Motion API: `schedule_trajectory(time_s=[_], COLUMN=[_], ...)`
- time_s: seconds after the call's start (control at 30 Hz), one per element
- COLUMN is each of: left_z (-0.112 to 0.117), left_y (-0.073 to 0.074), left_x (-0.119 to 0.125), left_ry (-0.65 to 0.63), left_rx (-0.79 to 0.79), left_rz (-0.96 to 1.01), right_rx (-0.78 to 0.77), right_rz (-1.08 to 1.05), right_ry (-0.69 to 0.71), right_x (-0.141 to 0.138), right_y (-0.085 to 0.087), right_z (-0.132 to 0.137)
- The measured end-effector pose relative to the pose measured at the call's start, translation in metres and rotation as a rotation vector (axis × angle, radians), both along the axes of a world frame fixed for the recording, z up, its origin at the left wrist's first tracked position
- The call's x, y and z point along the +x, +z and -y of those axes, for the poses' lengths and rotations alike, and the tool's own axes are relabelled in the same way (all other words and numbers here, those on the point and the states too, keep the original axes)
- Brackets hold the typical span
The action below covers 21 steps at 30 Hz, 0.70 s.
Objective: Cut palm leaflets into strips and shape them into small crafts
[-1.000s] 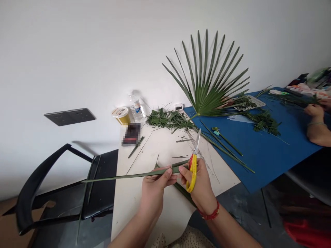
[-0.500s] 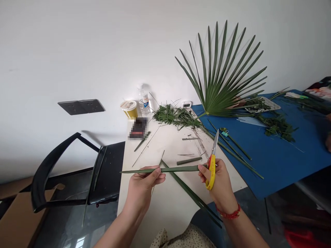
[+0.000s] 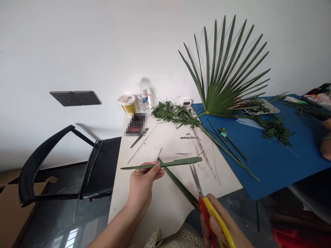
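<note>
My left hand (image 3: 143,181) pinches a long green palm leaf strip (image 3: 178,162), held nearly level above the white table (image 3: 144,217). Its pointed end sticks out to the left and its wider end to the right. In my right hand (image 3: 219,217) are scissors (image 3: 200,193) with red and yellow handles, fingers wrapped around the grips. The blades point up and left, their tips just below the strip's right end. Another folded palm strip (image 3: 181,187) slants down to the right behind my left hand.
A large fan palm leaf (image 3: 219,93) leans on the wall. Leaf cuttings (image 3: 176,113) lie by a water bottle (image 3: 142,96) and yellow cup (image 3: 128,104). A blue table (image 3: 258,182) adjoins on the right, another person's hand (image 3: 326,144) at its edge. A black chair (image 3: 100,172) stands left.
My right hand has let go of the strip's right end, moved down, and turned the scissors from upright in the palm to gripped by the handles. The strip's right end has risen slightly.
</note>
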<state>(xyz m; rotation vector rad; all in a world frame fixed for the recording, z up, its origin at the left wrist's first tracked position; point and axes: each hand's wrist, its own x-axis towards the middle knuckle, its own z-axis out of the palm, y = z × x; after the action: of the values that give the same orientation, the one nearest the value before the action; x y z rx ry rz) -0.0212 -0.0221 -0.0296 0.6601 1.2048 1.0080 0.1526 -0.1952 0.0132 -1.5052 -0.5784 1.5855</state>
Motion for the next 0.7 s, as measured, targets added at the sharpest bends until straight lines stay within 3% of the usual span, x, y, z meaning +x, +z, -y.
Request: schedule_trajectory(time_s=[0.2, 0.7], left_z=[0.004, 0.006], left_y=[-0.002, -0.019], left_x=[0.013, 0.019], left_ry=[-0.015, -0.062], left_rx=[-0.009, -0.011], left_rz=[-0.038, -0.132], right_rx=[-0.044, 0.037], right_rz=[-0.004, 0.052], right_ry=[0.046, -0.007], right_x=[-0.012, -0.017], right_y=[-0.002, -0.017], right_z=[-0.003, -0.009])
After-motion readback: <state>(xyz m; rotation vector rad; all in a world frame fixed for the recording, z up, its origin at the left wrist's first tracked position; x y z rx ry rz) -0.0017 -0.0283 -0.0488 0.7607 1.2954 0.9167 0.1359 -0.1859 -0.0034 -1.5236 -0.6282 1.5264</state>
